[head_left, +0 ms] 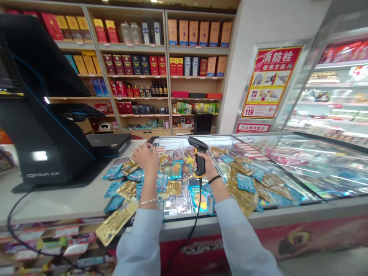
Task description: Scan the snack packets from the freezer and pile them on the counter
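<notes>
Scanner [200, 165] in black with yellow trim stands upright in the right hand [206, 164], whose fingers are wrapped around its handle. Its head sticks up above the grip, and its cord [198, 209] drops from the handle's lower end toward the near side. Left of it, apart from the scanner, the left hand [147, 157] is bent with curled fingers above blue and gold packets; whether it holds anything I cannot tell. More gold packets [243, 199] and blue packets [245, 182] lie on the freezer [304, 165] to the right. A register [54, 145] stands on the left counter [71, 203].
</notes>
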`<state>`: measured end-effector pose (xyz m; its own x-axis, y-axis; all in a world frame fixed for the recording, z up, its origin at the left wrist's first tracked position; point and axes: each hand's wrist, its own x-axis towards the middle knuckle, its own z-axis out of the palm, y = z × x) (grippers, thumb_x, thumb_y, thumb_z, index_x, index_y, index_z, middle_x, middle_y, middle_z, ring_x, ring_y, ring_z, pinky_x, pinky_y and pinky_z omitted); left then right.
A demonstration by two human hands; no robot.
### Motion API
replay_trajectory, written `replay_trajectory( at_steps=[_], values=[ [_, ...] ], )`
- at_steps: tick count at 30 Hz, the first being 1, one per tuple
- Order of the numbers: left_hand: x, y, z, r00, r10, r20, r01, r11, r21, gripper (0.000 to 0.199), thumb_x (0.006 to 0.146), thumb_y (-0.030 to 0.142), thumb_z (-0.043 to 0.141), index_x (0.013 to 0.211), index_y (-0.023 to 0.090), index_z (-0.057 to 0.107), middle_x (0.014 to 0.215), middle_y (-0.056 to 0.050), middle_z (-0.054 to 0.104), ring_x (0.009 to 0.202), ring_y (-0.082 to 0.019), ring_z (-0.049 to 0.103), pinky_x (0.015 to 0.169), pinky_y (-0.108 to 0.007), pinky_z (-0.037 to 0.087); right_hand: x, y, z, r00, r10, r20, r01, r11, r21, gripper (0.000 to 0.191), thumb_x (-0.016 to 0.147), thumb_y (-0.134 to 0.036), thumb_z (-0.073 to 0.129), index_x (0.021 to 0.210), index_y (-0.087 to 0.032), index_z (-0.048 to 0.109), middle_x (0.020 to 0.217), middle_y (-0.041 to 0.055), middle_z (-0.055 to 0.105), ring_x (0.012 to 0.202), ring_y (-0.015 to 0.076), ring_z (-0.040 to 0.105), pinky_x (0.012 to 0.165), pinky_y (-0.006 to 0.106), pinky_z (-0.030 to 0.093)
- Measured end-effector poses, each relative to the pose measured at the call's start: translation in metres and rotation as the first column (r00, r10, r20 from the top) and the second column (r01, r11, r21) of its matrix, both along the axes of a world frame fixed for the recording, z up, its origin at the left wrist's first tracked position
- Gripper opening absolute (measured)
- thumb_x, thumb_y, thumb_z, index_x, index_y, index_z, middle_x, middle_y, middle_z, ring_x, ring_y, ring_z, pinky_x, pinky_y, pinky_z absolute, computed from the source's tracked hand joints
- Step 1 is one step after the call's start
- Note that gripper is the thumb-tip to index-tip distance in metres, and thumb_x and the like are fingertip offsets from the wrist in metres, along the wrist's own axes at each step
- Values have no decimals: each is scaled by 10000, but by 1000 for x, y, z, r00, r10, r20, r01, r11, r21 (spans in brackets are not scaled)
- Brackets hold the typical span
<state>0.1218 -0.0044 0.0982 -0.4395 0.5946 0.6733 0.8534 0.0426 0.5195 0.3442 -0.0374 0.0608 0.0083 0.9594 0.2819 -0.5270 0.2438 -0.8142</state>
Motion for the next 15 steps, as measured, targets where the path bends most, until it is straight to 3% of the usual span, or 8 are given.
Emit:
replay_trajectory(
  at_steps=[4,9,15],
  values=[
    [72,-5,-1,972,-229,-59,227,973,-37,285,889,292,421,1013,174,649,1003,-126,628,1041,-301,478,895,-427,321,59,-13,6,993,-115,22,114,993,30,240,674,-342,688,831,-168,637,592,-23,607,381,98,513,342,216,381],
    [151,-4,-32,892,-432,-133,418,901,-118,262,896,276,424,984,172,647,973,-129,644,1029,-299,498,907,-430,329,134,-25,2,964,-260,54,260,966,8,237,656,-345,692,801,-172,618,591,-14,607,379,102,502,343,223,369],
    [218,2,-65,745,-641,-184,589,761,-272,230,885,265,468,1014,173,635,1042,-132,642,1079,-290,514,946,-418,368,215,-37,-17,927,-369,69,372,927,-42,268,646,-341,696,835,-168,615,579,-25,605,372,102,489,343,226,378]
  ],
)
